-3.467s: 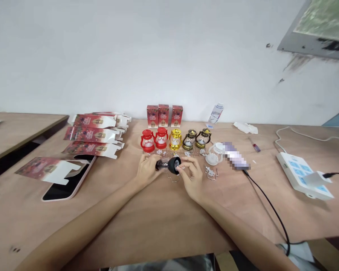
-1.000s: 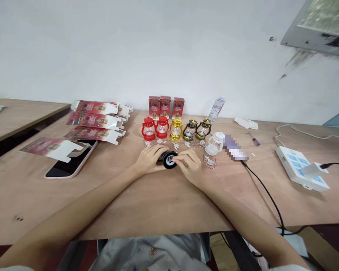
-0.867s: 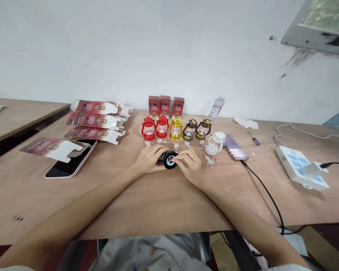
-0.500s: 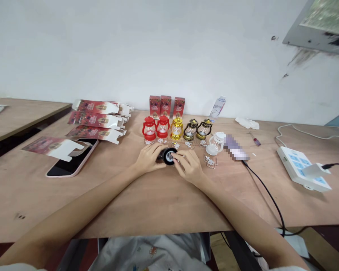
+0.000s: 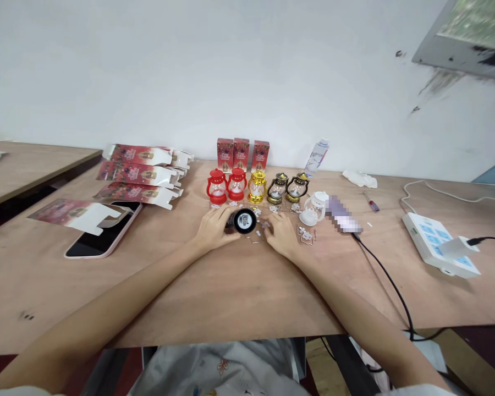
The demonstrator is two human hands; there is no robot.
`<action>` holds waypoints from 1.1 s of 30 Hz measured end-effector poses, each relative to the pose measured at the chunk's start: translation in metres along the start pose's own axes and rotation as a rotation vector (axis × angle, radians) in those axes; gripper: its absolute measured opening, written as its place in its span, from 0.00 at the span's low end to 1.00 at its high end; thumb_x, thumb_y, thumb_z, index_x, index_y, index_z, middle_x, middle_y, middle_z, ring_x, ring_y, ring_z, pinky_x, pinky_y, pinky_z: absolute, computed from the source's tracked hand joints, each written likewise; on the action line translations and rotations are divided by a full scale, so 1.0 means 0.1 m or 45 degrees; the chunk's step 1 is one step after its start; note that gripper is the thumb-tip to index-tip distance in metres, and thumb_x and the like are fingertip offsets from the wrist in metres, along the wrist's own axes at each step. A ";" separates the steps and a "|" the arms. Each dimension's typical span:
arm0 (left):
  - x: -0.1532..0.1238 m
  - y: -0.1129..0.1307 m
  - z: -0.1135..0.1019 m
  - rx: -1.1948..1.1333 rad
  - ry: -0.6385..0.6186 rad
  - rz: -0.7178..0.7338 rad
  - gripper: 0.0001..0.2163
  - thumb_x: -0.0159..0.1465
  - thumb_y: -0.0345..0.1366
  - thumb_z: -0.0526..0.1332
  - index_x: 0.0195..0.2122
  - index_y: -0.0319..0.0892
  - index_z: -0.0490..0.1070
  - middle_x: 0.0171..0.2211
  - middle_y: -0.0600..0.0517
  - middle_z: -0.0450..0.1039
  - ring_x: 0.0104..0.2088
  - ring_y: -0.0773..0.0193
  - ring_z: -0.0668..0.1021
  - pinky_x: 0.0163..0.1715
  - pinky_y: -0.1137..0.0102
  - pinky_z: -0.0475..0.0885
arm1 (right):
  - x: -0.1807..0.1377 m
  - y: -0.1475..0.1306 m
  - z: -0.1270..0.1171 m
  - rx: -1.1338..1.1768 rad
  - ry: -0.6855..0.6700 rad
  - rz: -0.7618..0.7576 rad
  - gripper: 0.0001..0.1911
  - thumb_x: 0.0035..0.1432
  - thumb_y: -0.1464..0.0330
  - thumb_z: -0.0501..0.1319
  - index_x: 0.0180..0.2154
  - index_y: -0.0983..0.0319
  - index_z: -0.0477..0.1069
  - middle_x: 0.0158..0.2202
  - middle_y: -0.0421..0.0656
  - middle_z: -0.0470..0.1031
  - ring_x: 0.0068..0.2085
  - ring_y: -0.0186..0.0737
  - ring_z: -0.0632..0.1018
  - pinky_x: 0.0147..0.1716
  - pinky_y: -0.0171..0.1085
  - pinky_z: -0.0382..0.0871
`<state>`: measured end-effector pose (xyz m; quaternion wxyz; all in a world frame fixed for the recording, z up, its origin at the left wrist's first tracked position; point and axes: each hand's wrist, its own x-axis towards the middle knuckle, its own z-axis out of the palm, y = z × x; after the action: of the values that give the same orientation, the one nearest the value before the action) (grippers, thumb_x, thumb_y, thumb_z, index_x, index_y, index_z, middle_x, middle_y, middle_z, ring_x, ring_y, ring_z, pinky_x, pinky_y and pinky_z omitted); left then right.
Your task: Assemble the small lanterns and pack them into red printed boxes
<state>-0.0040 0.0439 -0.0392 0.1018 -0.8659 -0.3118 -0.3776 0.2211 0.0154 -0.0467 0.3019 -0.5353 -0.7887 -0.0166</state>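
My left hand (image 5: pixel 215 229) is wrapped around a small black lantern (image 5: pixel 245 220), tipped so that its round base with a pale disc faces me. To its right, my right hand (image 5: pixel 282 234) rests low over the table with curled fingers. Its fingertips are at a small greyish piece (image 5: pixel 265 224); whether they grip it is hard to make out. A bent wire handle (image 5: pixel 253 238) lies between the hands. Behind them stand red lanterns (image 5: pixel 216 187), a gold lantern (image 5: pixel 257 187) and bronze lanterns (image 5: pixel 278 188). A white lantern (image 5: pixel 314 209) stands right of my right hand.
Flat red boxes (image 5: pixel 134 174) and a phone (image 5: pixel 103 234) lie at the left. Upright red boxes (image 5: pixel 241 154) and a bottle (image 5: pixel 317 157) stand by the wall. Rightward are a small screwdriver (image 5: pixel 372 203), a blurred device (image 5: pixel 344 214) with a cable, and a power strip (image 5: pixel 437 245).
My right hand has left the lantern's base and moved slightly right, down to the small parts on the table. My left hand still holds the black lantern, its base now uncovered.
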 end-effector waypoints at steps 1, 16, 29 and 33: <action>0.00 0.00 0.00 0.001 -0.006 -0.001 0.22 0.57 0.45 0.61 0.49 0.38 0.63 0.43 0.43 0.74 0.43 0.54 0.77 0.42 0.63 0.72 | 0.00 0.01 0.01 -0.015 -0.019 0.007 0.15 0.53 0.78 0.55 0.42 0.63 0.72 0.40 0.47 0.76 0.44 0.50 0.69 0.42 0.46 0.62; 0.02 0.04 -0.04 -0.023 -0.078 0.022 0.21 0.56 0.41 0.61 0.50 0.39 0.63 0.45 0.43 0.73 0.45 0.54 0.76 0.44 0.63 0.71 | 0.03 -0.06 -0.04 -0.223 -0.222 -0.060 0.08 0.60 0.70 0.56 0.34 0.62 0.73 0.37 0.47 0.76 0.44 0.48 0.69 0.42 0.43 0.59; 0.02 0.04 -0.04 -0.002 -0.091 0.065 0.22 0.57 0.43 0.60 0.50 0.39 0.64 0.45 0.42 0.73 0.44 0.53 0.76 0.43 0.62 0.71 | 0.03 -0.10 -0.03 -0.119 -0.267 0.117 0.07 0.58 0.68 0.57 0.37 0.63 0.71 0.41 0.49 0.72 0.46 0.48 0.68 0.42 0.43 0.61; 0.02 0.04 -0.04 -0.005 -0.098 0.068 0.22 0.57 0.44 0.60 0.50 0.39 0.64 0.45 0.43 0.73 0.44 0.54 0.76 0.44 0.63 0.71 | 0.03 -0.11 -0.04 -0.206 -0.280 0.124 0.06 0.59 0.69 0.56 0.35 0.63 0.70 0.42 0.50 0.71 0.47 0.50 0.68 0.43 0.45 0.61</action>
<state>-0.0028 0.0397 -0.0345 0.0982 -0.8879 -0.2917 -0.3419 0.2125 0.0113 -0.0387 0.1700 -0.5940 -0.7863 -0.0067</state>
